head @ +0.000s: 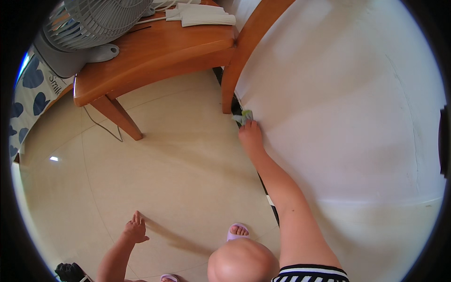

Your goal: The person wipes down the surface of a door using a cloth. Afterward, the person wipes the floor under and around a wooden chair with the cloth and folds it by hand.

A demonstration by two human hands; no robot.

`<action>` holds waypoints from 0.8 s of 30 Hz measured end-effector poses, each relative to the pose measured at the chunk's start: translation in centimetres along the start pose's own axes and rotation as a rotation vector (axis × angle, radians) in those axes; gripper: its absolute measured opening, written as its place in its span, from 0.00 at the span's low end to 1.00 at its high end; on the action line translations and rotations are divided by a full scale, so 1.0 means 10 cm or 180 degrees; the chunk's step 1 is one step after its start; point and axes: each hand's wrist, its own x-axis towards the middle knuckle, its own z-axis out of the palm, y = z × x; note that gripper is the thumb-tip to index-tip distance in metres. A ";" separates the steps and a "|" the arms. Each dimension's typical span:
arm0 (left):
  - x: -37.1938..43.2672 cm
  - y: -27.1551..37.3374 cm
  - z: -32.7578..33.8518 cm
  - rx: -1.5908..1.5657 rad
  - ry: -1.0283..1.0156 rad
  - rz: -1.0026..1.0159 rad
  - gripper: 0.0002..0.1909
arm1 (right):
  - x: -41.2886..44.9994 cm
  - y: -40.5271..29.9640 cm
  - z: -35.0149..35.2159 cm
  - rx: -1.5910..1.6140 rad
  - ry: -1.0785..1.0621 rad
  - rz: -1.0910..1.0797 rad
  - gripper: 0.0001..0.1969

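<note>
My right hand grips a crumpled grey and green cloth. It presses the cloth low on the white wall, by the dark baseboard. Just beyond the cloth stands the right front leg of a wooden bench or chair. My left hand hangs above the tiled floor at lower left, fingers apart, with nothing in it.
A grey electric fan sits on the wooden seat, near white folded paper or cloth. A cable trails on the floor below. Heart-patterned fabric hangs at left. A black object lies at lower left.
</note>
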 end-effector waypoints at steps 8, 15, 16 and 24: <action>0.05 0.15 -0.03 0.0100 -0.0105 -0.0155 0.55 | -1.54 0.01 -0.73 0.0338 -0.0839 0.0460 0.06; 0.03 0.08 0.02 -0.0151 0.0177 -0.0066 0.53 | -2.10 0.04 -1.28 0.0408 -0.1511 0.0530 0.06; 0.03 0.08 0.03 -0.0195 0.0250 -0.0050 0.52 | -2.09 0.05 -1.33 0.0450 -0.1780 0.0708 0.07; 0.02 0.11 0.02 -0.0635 0.0586 -0.0289 0.39 | -1.54 0.22 -1.45 0.2874 -0.2093 0.2352 0.18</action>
